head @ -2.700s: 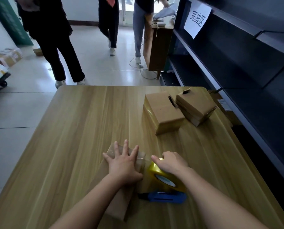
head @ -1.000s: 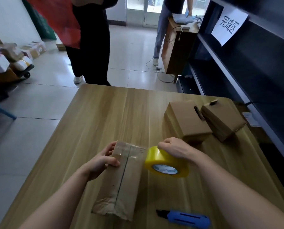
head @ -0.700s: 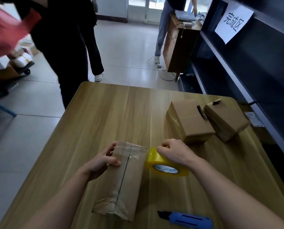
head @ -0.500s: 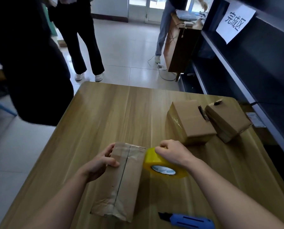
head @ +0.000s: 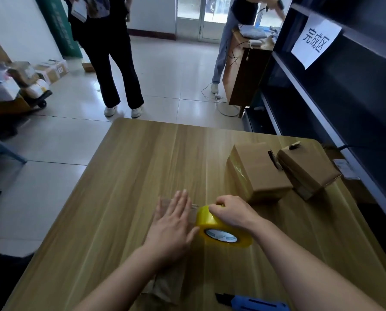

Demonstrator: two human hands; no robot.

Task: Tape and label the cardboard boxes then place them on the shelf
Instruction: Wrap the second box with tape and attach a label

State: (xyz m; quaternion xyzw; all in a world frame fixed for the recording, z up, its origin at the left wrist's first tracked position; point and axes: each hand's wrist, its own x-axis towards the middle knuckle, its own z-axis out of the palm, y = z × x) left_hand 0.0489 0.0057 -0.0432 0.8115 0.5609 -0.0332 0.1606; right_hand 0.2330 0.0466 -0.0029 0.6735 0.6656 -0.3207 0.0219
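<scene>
A long flat cardboard box [head: 167,286] lies on the wooden table [head: 129,176], mostly hidden under my left forearm. My left hand [head: 173,223] presses flat on its far end, fingers straight. My right hand [head: 231,213] grips a yellow tape roll [head: 221,230] that stands against the box's right side. Two more cardboard boxes sit at the back right, a larger one [head: 258,170] and a smaller one [head: 308,168]. The dark shelf [head: 335,122] runs along the right, with a white paper sign [head: 315,40] on it.
A blue utility knife [head: 255,303] lies at the table's near edge. Two people stand on the tiled floor beyond the table, one [head: 111,52] close to its far edge. A wooden desk [head: 243,70] and a cart with parcels [head: 19,86] stand further off.
My left hand let go of the box's left edge and now lies flat on its top. My right hand brought the tape roll up against the box. A person walked past the table's left.
</scene>
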